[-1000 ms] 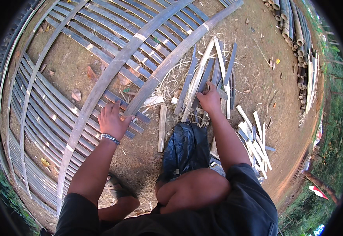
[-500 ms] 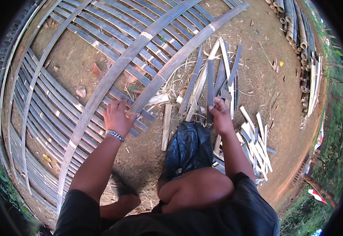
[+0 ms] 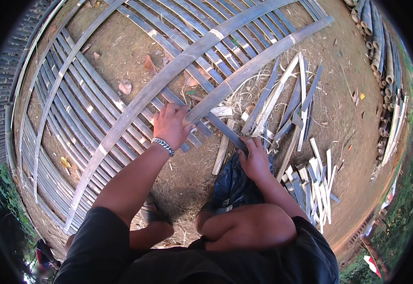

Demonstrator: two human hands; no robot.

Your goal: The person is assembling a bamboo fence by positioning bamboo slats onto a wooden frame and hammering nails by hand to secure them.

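My left hand [image 3: 170, 124] presses flat on the near end of the long bamboo slat [image 3: 258, 64] over the lattice [image 3: 88, 109], right hand [image 3: 254, 158] pinching a short strip [image 3: 225, 128]; I'd keep that slat pinned while threading.

My left hand [image 3: 170, 125] covers the near end of a long bamboo slat [image 3: 258, 64]; my fingertips are out of sight beneath it. My right hand [image 3: 254, 158] hides part of a black plastic bag [image 3: 232, 184], my knee the rest. The woven bamboo lattice [image 3: 74, 118] runs out past the dark rim.
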